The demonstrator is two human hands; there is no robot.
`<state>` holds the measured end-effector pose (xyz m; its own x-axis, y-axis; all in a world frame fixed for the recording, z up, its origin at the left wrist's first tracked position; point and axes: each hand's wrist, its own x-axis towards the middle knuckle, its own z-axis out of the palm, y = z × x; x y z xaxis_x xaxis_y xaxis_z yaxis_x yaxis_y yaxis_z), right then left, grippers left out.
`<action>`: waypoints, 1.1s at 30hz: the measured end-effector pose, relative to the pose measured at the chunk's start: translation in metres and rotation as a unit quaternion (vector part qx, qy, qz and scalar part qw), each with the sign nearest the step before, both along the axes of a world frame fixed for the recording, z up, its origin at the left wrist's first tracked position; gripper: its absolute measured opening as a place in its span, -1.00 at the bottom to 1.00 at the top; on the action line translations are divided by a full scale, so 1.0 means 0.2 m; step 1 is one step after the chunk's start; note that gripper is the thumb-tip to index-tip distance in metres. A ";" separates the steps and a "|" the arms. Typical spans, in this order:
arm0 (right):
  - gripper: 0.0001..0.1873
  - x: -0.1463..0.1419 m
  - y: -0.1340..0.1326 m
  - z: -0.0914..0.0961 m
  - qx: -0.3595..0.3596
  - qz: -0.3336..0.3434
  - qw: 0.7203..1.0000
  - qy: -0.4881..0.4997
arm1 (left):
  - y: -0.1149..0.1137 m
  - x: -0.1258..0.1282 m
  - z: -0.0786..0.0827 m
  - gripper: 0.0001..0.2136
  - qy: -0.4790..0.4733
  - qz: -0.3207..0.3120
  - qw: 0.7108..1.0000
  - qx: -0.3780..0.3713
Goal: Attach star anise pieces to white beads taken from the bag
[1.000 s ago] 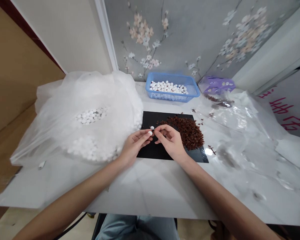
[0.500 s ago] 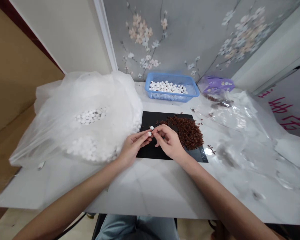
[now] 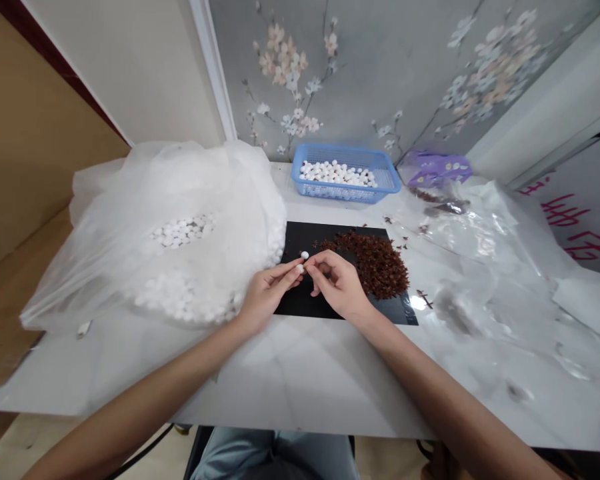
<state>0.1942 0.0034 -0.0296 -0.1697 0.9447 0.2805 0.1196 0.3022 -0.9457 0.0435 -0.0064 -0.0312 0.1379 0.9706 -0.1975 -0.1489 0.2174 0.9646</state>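
Note:
My left hand (image 3: 269, 292) is closed, pinching a small white ball (image 3: 300, 269) between thumb and forefinger. Against that ball, the fingertips of my right hand (image 3: 336, 283) are pressed together; what they grip is too small to make out. A second white ball (image 3: 305, 255) shows just past the fingertips, and I cannot tell if it is held or lies on the mat. Both hands are over a black mat (image 3: 303, 235). Right beside my right hand lies a heap of small brown star-shaped pieces (image 3: 383, 265).
A big translucent bag (image 3: 230, 200) of white balls fills the left of the table. Behind the mat stands a blue basket (image 3: 347, 195) holding white balls with brown bits. Clear plastic bags (image 3: 500, 267) and a purple packet (image 3: 440, 168) lie to the right.
The whole view has shifted very slightly. Both hands stay together at the white ball, with hardly any visible movement of the fingers.

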 end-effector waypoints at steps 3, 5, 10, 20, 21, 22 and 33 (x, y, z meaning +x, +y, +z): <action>-0.86 -0.01 -0.01 0.00 -0.004 -0.005 1.000 0.011 | 0.00 0.00 0.00 -0.71 -0.008 0.005 1.000 -0.011; -0.86 -0.01 -0.01 0.00 -0.014 -0.005 0.999 0.029 | 0.00 0.00 -0.01 -0.71 -0.015 0.002 1.000 -0.018; -0.86 -0.02 -0.01 0.00 -0.037 0.005 0.997 0.071 | 0.01 -0.01 -0.01 -0.71 -0.023 -0.009 0.999 -0.020; -0.87 -0.03 -0.02 0.00 -0.021 -0.013 0.998 0.055 | 0.01 0.00 0.02 -0.76 -0.034 -0.008 0.999 -0.029; -0.88 -0.03 -0.02 0.00 -0.007 -0.031 0.999 0.044 | 0.01 0.01 0.03 -0.76 -0.041 -0.008 0.999 -0.034; -0.90 -0.03 -0.03 0.00 0.009 -0.054 0.998 0.031 | 0.01 0.01 0.04 -0.77 -0.047 -0.008 0.998 -0.038; -0.87 -0.04 -0.07 -0.01 0.132 -0.095 0.984 -0.071 | 0.00 0.01 0.06 -0.80 -0.062 -0.001 0.997 -0.045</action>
<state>0.1867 -0.0097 -0.0315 -0.0518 0.8611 0.5057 0.3240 0.4935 -0.8071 0.0461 -0.0062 -0.0199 0.1693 0.9495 -0.2643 -0.2654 0.3021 0.9156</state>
